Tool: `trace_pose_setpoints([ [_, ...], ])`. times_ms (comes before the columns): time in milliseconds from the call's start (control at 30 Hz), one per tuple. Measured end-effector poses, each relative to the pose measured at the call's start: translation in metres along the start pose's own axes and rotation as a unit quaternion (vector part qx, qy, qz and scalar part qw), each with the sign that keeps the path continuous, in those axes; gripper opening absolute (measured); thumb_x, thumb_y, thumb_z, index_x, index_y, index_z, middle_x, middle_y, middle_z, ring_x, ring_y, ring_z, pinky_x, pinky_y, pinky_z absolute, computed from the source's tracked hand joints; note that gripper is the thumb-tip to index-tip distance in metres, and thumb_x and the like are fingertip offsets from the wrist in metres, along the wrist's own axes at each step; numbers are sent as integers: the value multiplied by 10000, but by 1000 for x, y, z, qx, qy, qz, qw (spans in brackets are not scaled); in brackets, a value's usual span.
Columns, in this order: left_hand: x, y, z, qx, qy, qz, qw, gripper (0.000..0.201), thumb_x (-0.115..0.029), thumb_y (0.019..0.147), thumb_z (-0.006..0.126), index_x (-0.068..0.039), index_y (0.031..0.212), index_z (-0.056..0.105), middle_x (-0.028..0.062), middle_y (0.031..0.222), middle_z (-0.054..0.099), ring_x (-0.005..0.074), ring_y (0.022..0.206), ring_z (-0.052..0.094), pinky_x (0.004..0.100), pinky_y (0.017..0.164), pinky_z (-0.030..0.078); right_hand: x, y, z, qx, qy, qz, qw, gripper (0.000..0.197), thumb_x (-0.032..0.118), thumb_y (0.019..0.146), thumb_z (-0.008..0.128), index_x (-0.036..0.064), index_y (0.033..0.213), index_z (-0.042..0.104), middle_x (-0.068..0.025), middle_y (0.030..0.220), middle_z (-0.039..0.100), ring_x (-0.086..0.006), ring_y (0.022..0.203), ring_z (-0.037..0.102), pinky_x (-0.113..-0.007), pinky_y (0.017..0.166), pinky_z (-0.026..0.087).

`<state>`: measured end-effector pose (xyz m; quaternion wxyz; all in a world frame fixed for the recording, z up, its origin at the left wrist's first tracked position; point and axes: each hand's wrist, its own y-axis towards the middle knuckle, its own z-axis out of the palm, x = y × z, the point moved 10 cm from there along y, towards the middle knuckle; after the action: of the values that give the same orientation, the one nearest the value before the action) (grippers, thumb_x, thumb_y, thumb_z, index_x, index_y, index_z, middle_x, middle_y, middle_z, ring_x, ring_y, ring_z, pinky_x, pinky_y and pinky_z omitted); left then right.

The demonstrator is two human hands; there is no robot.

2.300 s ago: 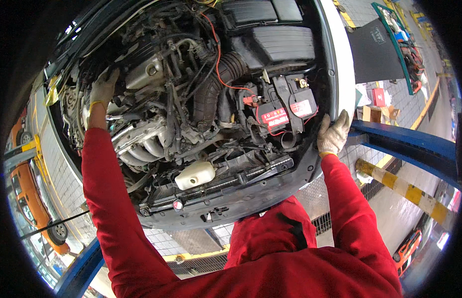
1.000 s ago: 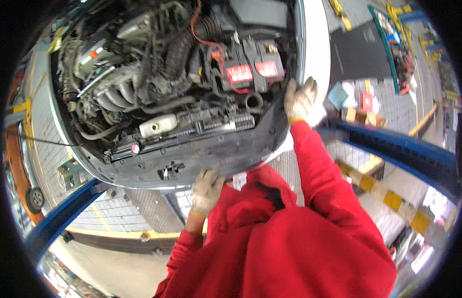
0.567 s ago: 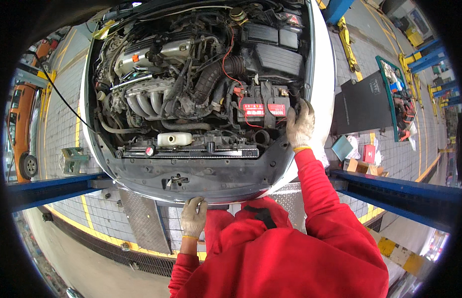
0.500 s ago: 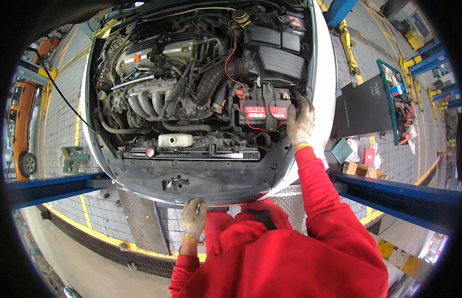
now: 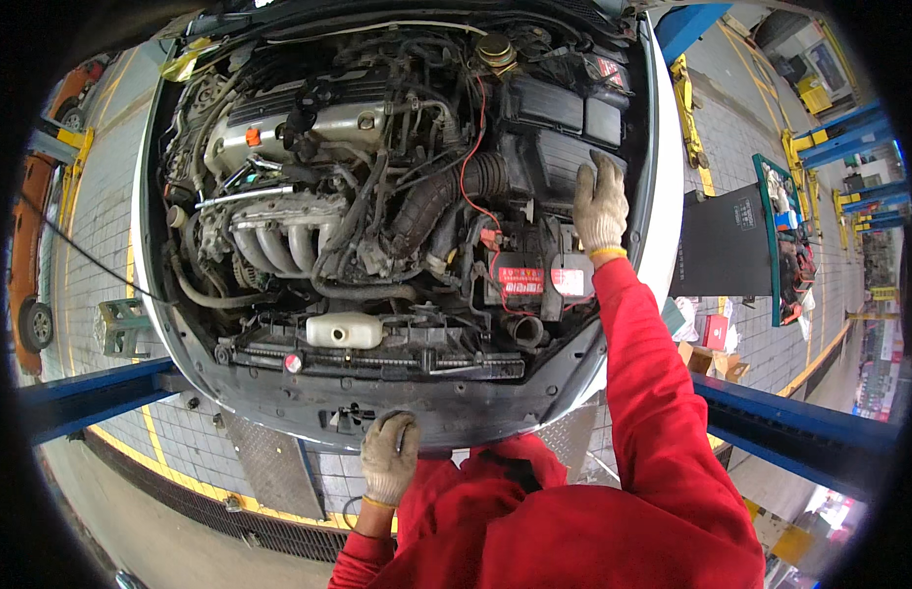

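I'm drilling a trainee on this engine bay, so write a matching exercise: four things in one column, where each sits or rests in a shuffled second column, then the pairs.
Things:
1. left hand
2. right hand
3. white coolant bottle
4. battery

Places:
A. on the black air box at the bay's right side
B. just behind the radiator, left of centre
C. on the car's front edge
D. below the right hand, red label on top

Pairs: 1-C, 2-A, 3-B, 4-D

i get even, bright daylight with soft shadows deep in the engine bay [image 5: 377, 206]. the fisheye bends the blue beams [image 5: 799, 432] near the black rim; focus stays sharp.
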<state>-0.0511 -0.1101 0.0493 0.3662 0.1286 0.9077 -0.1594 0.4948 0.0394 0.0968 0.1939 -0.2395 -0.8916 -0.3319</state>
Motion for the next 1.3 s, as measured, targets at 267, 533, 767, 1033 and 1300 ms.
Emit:
trace_pose_setpoints([
  [267,-89,170,-22,-32,-60,138,988,284,-118,998,857,-72,1269,785,180,1256,783,435,1155,752,520,1013,607,-31,49,86,19,-139,-18,990,469,367,1169,626,26,1481,705,-252,1506,698,-467,1441,621,-571,1264,461],
  [533,-140,339,10,-51,21,145,988,611,-348,999,891,-90,1517,696,199,1482,695,451,1338,669,570,1117,549,-31,45,85,30,-103,-27,994,410,286,1192,598,19,1479,718,-227,1480,716,-425,1424,651,-515,1249,481],
  [767,-149,418,38,-9,157,88,984,1033,-581,887,930,-125,1718,518,184,1551,641,442,1427,586,619,1173,474,-23,48,86,40,-55,-36,997,394,154,1190,572,-75,1478,714,-266,1479,722,-433,1405,673,-502,1256,485],
  [1033,-137,423,50,28,171,83,981,847,-565,934,892,-148,1625,634,185,1400,645,464,1306,604,620,1117,466,-39,41,87,45,-22,29,998,388,106,1184,527,-108,1460,697,-285,1485,706,-410,1423,661,-493,1283,453],
  [1300,-132,401,66,-32,134,116,984,681,-486,976,889,-170,1557,724,163,1469,588,477,1477,511,629,1184,453,-6,53,88,69,-67,61,994,517,186,1219,549,-81,1661,529,-255,1595,645,-351,1482,621,-469,1295,440],
])
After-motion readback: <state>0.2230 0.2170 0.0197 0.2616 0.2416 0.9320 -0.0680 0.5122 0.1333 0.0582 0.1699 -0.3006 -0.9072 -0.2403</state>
